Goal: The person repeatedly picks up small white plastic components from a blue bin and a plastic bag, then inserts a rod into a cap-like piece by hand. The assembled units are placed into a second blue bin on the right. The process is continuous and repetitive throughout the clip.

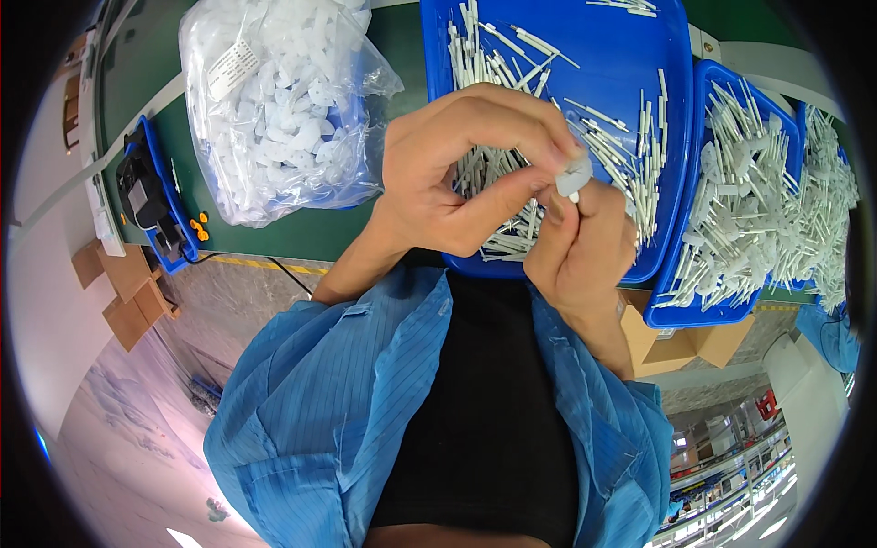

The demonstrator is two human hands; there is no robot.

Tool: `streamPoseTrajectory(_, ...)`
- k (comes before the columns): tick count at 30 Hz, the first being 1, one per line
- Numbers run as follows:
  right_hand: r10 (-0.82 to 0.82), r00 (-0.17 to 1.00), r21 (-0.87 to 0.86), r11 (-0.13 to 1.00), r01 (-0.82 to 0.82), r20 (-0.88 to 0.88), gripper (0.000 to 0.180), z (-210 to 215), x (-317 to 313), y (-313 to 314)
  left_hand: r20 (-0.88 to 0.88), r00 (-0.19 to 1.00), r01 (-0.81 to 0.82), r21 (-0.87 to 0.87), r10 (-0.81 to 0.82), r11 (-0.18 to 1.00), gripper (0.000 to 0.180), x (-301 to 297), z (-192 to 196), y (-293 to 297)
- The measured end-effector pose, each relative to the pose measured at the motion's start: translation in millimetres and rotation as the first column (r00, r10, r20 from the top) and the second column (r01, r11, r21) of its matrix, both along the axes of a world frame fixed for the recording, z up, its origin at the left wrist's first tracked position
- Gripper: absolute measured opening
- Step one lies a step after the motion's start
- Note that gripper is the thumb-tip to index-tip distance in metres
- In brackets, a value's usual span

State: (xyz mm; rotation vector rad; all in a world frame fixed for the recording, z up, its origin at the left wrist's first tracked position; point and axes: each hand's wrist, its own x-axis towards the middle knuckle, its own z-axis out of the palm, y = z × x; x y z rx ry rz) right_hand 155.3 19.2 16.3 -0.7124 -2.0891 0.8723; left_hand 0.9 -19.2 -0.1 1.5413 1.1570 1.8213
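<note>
My left hand (461,169) and my right hand (585,242) meet over the near edge of a blue tray (667,110) of thin white plastic sticks (607,137). Both hands pinch one small white plastic piece (574,175) between thumb and fingertips. The left hand curls over it from the left; the right hand holds it from below. My blue sleeves and dark shirt fill the lower middle of the view.
A clear bag of white plastic parts (283,100) lies on the green table (301,233) to the left. A second blue tray (731,310) with assembled white pieces (758,201) stands at right. A small blue and black device (151,196) sits far left. Cardboard boxes (685,347) lie below.
</note>
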Motion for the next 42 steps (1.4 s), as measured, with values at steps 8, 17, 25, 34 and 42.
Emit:
streamPoseTrajectory(8,0.12,0.992,-0.009,0.993,-0.121,-0.042,0.018,-12,7,13,-0.323,0.945,0.064,0.037,-0.048,0.997,0.038,-25,15,6)
streamPoseTrajectory(17,0.269,0.949,-0.424,0.85,-0.314,-0.165,0.022,7,18,30,-0.124,0.986,0.11,-0.017,-0.112,0.994,0.03,-19,6,-1)
streamPoseTrajectory(25,0.147,0.954,-0.707,0.643,-0.294,-0.263,0.016,11,6,30,-0.129,0.984,-0.092,0.205,0.12,0.975,0.025,-9,3,3)
streamPoseTrajectory(34,0.138,0.952,-0.912,0.277,-0.304,-0.275,0.023,15,-1,43,-0.32,0.923,-0.125,0.277,0.214,0.953,0.022,-11,1,-4)
streamPoseTrajectory(42,-0.097,0.931,-0.111,0.983,0.144,0.352,0.032,-2,-27,58,-0.053,0.993,-0.102,0.109,0.109,0.989,0.037,-14,3,-4)
